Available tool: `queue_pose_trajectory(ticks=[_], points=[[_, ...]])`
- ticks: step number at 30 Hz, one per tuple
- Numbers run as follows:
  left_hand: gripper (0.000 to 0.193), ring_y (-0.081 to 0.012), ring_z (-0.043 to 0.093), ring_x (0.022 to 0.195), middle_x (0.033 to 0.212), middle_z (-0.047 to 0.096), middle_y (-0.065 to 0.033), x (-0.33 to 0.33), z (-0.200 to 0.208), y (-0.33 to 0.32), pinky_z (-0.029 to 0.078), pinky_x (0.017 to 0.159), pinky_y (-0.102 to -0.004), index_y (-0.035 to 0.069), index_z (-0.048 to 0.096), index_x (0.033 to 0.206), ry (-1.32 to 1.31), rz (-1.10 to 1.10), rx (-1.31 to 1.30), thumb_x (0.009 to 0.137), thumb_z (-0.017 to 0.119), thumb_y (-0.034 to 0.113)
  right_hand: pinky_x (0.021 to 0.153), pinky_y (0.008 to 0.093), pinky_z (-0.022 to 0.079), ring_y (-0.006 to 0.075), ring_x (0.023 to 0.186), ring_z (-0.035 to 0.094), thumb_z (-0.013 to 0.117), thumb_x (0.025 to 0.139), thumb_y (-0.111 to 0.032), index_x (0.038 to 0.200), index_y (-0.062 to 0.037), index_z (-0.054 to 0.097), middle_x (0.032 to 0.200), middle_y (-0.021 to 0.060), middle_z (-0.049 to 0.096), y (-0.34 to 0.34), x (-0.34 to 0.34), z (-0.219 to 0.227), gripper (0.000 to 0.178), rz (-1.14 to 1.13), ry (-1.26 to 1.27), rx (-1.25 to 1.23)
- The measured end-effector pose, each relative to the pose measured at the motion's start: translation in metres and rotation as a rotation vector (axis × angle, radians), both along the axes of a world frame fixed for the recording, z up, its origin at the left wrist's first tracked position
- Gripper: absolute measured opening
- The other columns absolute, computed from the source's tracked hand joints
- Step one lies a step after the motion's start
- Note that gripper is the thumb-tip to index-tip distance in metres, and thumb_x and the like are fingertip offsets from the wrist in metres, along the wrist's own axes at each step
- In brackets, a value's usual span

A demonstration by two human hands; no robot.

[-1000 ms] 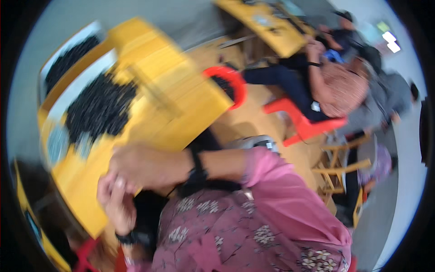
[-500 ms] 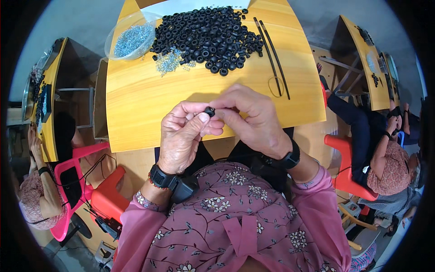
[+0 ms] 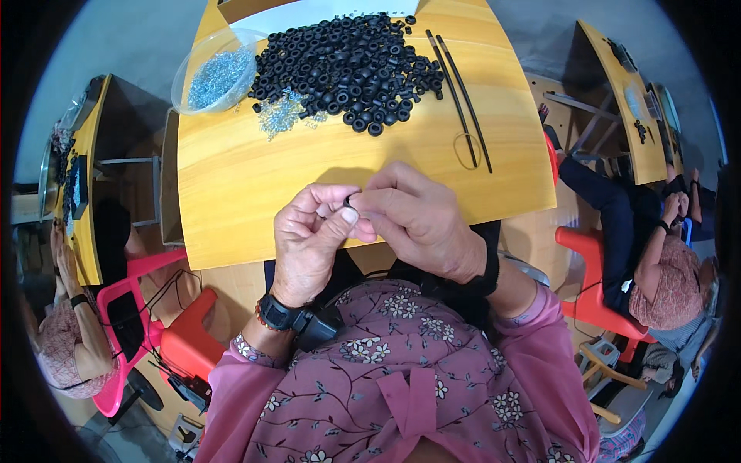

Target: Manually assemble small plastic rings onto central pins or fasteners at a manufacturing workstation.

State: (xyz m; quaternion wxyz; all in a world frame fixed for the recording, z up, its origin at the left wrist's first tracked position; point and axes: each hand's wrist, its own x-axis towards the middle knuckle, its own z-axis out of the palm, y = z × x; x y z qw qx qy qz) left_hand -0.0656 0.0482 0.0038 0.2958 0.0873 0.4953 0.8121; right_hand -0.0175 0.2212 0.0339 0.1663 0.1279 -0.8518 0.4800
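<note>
Both hands meet just above the table's near edge, around a small black ring-shaped part [image 3: 347,201]. My left hand [image 3: 307,241] pinches it between thumb and fingertips. The thumb and bent fingers of my right hand [image 3: 429,225] close over the same part from the right, hiding most of it. Whether the right fingertips hold a second tiny piece cannot be seen. Beyond the hands lies a heap of similar black rings [image 3: 332,69]. At its near left is a small scatter of tiny clear-bluish pieces [image 3: 279,116].
A clear plastic bowl [image 3: 179,86] with more tiny pieces stands at the table's [image 3: 255,177] far left. Two thin black rods [image 3: 467,104] and a thin loop [image 3: 457,147] lie to the right. White paper [image 3: 301,17] lies at the back. Other people sit at side tables.
My right fingers have moved over the black part, which shows less now. Both hands sit slightly lower in the picture.
</note>
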Motion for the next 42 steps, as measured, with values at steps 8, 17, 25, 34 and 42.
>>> queue_pose_trajectory(ticks=[8, 17, 25, 34, 42], points=[[0.011, -0.0148, 0.065, 0.074, 0.092, 0.066, -0.0094, -0.002, -0.004, 0.002, 0.056, 0.068, -0.0285, 0.002, 0.056, 0.105, 0.001, 0.066, 0.003, 0.096, 0.06, 0.006, 0.067, 0.038, 0.05, 0.0318, 0.076, 0.062, 0.065, 0.083, 0.0, 0.097, -0.0002, 0.064, 0.085, 0.0145, 0.06, 0.027, -0.01, 0.0, 0.014, -0.157, -0.003, 0.114], [0.012, -0.0149, 0.062, 0.073, 0.091, 0.064, -0.0091, 0.001, -0.006, 0.001, 0.054, 0.067, -0.0279, 0.002, 0.056, 0.105, 0.096, 0.04, -0.004, 0.095, 0.062, 0.007, 0.075, 0.0424, 0.051, 0.0373, 0.084, 0.063, 0.059, 0.084, 0.001, 0.101, 0.0029, 0.065, 0.091, 0.0206, 0.063, 0.093, -0.046, -0.007, 0.018, -0.469, -0.018, 0.261], [0.011, -0.0155, 0.062, 0.073, 0.089, 0.064, -0.0097, 0.001, -0.01, -0.001, 0.054, 0.068, -0.0287, 0.001, 0.056, 0.104, 0.141, 0.011, -0.009, 0.095, 0.061, 0.006, 0.078, 0.0457, 0.05, 0.0393, 0.086, 0.061, 0.063, 0.083, -0.003, 0.097, 0.002, 0.066, 0.088, 0.0195, 0.061, 0.085, -0.064, -0.015, 0.015, -0.351, -0.094, 0.416], [0.013, -0.012, 0.065, 0.075, 0.092, 0.066, -0.0082, 0.0, -0.011, -0.001, 0.056, 0.072, -0.027, 0.0, 0.057, 0.105, 0.146, 0.0, 0.021, 0.095, 0.062, 0.006, 0.077, 0.0469, 0.05, 0.0388, 0.085, 0.06, 0.063, 0.084, -0.005, 0.087, 0.0003, 0.062, 0.086, 0.0191, 0.06, 0.08, -0.064, -0.011, 0.006, -0.362, -0.136, 0.454], [0.013, -0.0163, 0.066, 0.079, 0.093, 0.066, -0.0102, 0.0, -0.01, 0.002, 0.057, 0.072, -0.0302, 0.0, 0.057, 0.106, 0.2, 0.044, -0.027, 0.096, 0.061, 0.007, 0.072, 0.0423, 0.05, 0.0354, 0.078, 0.061, 0.06, 0.084, -0.003, 0.089, 0.0008, 0.061, 0.084, 0.0177, 0.061, 0.073, -0.044, -0.005, 0.006, -0.367, -0.086, 0.307]])
